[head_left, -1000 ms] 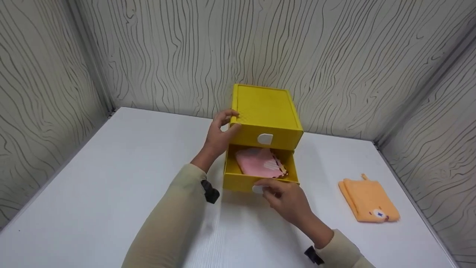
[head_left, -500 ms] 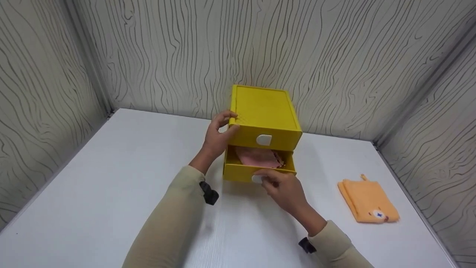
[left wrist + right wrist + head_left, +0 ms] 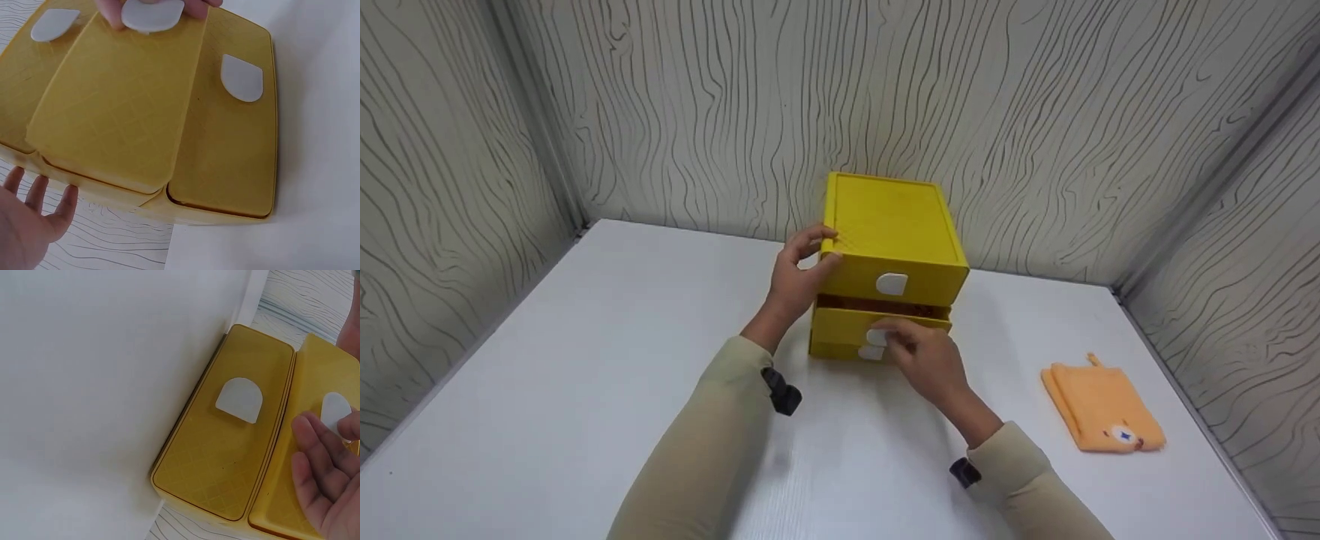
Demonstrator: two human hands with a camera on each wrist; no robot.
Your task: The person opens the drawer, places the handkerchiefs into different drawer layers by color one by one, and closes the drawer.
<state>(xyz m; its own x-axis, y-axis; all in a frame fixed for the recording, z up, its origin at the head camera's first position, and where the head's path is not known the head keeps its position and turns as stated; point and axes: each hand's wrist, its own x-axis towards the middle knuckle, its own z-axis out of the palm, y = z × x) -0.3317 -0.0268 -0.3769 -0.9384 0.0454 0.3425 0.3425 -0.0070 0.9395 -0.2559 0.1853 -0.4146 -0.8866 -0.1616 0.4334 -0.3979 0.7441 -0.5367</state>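
A yellow drawer cabinet (image 3: 896, 217) with white tab handles stands on the table. Its middle drawer (image 3: 840, 324) sticks out slightly, leaving a narrow dark gap below the top drawer (image 3: 851, 276). My right hand (image 3: 930, 360) pinches the middle drawer's white handle (image 3: 334, 410) between thumb and fingers. With fingers over the upper left edge and thumb at the front corner, my left hand (image 3: 796, 277) holds the cabinet; in the left wrist view its fingertips (image 3: 68, 194) touch the side. The bottom drawer (image 3: 225, 152) sits flush. Inside the middle drawer, the contents are almost wholly hidden.
A folded orange cloth (image 3: 1104, 409) with a small loop and a stitched face lies on the white table (image 3: 547, 390), right of the cabinet. Wood-grain patterned panels (image 3: 697, 112) rise behind and at both sides.
My right hand has pushed the middle drawer inward, away from me, so the pink cloth inside has gone from sight. The left hand keeps its place on the cabinet.
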